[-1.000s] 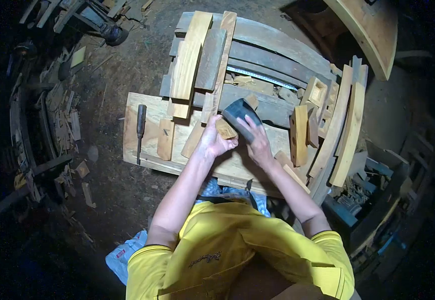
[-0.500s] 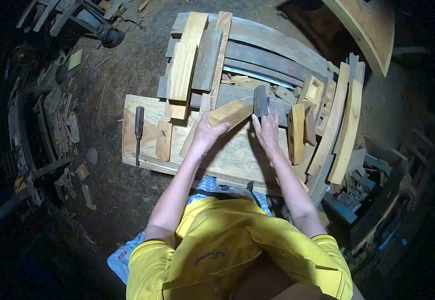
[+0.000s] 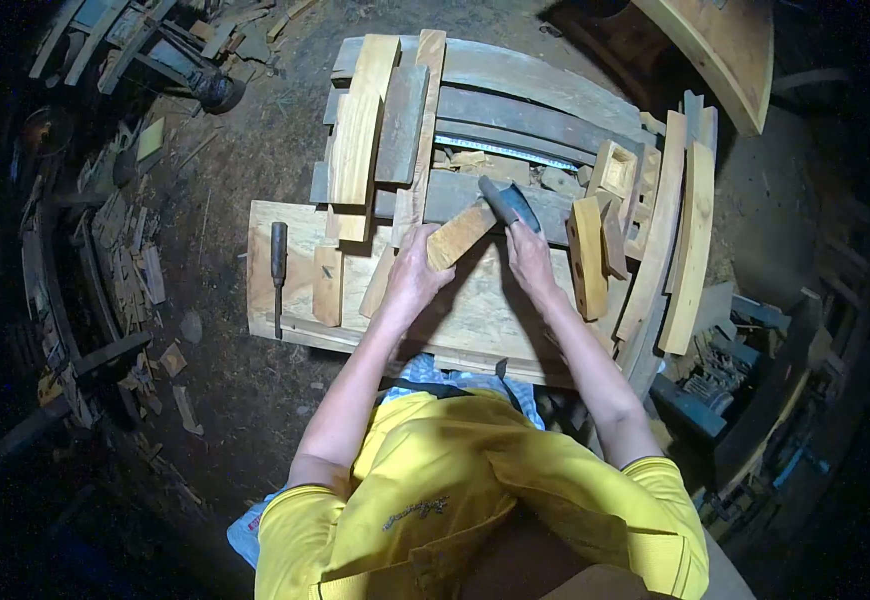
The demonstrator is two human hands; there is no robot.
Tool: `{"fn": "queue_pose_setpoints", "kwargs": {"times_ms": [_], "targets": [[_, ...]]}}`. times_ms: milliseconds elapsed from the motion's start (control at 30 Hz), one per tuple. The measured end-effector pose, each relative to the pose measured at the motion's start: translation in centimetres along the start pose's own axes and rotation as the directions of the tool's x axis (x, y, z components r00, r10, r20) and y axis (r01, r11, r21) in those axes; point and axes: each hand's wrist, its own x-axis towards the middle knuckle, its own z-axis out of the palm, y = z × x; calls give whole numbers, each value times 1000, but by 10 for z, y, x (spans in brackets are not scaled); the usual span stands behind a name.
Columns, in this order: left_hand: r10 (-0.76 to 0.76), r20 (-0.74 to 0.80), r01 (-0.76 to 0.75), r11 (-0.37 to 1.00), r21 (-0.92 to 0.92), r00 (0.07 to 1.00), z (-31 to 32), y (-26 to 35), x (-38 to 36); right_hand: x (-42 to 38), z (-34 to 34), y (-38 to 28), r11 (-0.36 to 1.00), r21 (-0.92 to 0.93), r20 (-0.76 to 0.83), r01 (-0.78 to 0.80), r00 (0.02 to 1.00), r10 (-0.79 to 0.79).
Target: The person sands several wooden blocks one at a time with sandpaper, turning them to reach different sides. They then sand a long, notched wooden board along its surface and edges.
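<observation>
My left hand (image 3: pixel 415 275) grips a thick, light-coloured wooden block (image 3: pixel 461 236), which slants up and to the right over the workbench. At the block's far end is a dark tool (image 3: pixel 503 202) with a thick bar and a flat bluish part. My right hand (image 3: pixel 528 258) is closed around its lower right side, and the bar overlaps the block's end in this view. What kind of tool it is, I cannot tell. A short wooden strip (image 3: pixel 376 286) lies just left of my left hand. Right of my right hand stands a pale block with holes (image 3: pixel 587 258).
The bench board (image 3: pixel 475 325) carries a dark-handled tool with a narrow shaft (image 3: pixel 279 265) at left. Stacked planks (image 3: pixel 357 150) lie at the back left, a blue-white ruler (image 3: pixel 505 150) behind, and long strips (image 3: pixel 690 250) along the right. Wood scraps (image 3: pixel 145 265) litter the floor.
The dark tool has turned from upright to a slant, its top now pointing left over the block's end. My left hand has tilted the block, so its near end shows more.
</observation>
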Motion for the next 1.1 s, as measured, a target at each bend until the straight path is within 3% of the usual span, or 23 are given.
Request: {"fn": "queue_pose_setpoints", "kwargs": {"times_ms": [67,133,200,300,333,400,433,467,533,567,600,633,667,700,733,800,867,933,1000,1033,1067,1100], "targets": [[-51,13,50,996,73,999,0,-6,-1,-9,-15,-38,980,-40,-18,193,981,-193],[-64,1,64,998,22,998,2,-8,-3,-16,-19,-64,877,14,-16,481,877,-480],[-77,-16,77,997,-31,997,3,-14,-4,-20,-4,-50,914,-7,-10,406,914,-406],[-114,57,119,988,-102,992,5,-37,-7,-24,29,7,987,-146,-119,64,989,-82],[-112,55,117,989,-92,992,5,-44,-7,-22,26,7,988,-138,-126,65,989,-83],[-356,101,363,825,-432,929,5,-48,-6,-23,20,6,995,-95,-47,5,999,-9],[-434,220,469,631,-617,874,-1,-36,-9,-23,21,7,998,-58,-85,4,996,-9],[-432,220,467,631,-619,875,3,-40,-9,-24,20,6,998,-61,-86,5,996,-11],[-146,-105,115,960,-254,984,3,-32,-8,-28,17,0,989,-142,-134,-33,991,14],[-9,-165,4,1000,-29,986,4,-28,-13,-29,13,0,989,-146,-135,-37,991,17],[-7,-162,2,999,-33,987,2,-14,-12,-26,3,-7,960,-25,-4,-279,960,279],[97,-187,-94,995,25,978,1,-4,-11,-23,-9,-14,855,61,152,-515,852,502],[200,-208,-186,979,86,958,2,1,-10,-22,-15,-27,855,59,149,-514,852,502],[199,-168,-184,977,104,965,3,3,-11,-24,-18,-47,942,117,16,-315,949,315],[201,-162,-186,977,105,966,4,2,-12,-26,-20,-66,984,146,-127,-99,985,117],[281,-180,-247,950,191,943,8,0,-12,-29,-27,-92,963,-3,-79,270,960,-270],[230,-164,-207,968,145,959,7,0,-10,-34,-10,-75,962,86,-76,258,965,-252],[171,-153,-156,982,104,973,7,-1,-11,-31,9,-43,979,191,-40,-78,995,87],[222,-175,-197,969,150,959,6,-3,-13,-22,2,-31,896,242,104,-372,928,357],[223,-171,-197,968,156,960,4,-1,-12,-18,-7,-37,932,53,205,-360,917,342],[222,-167,-198,968,153,961,4,1,-10,-18,-12,-48,932,54,206,-360,917,342],[219,-160,-196,970,146,962,5,2,-10,-18,-26,-78,994,90,75,-56,996,49]]}}
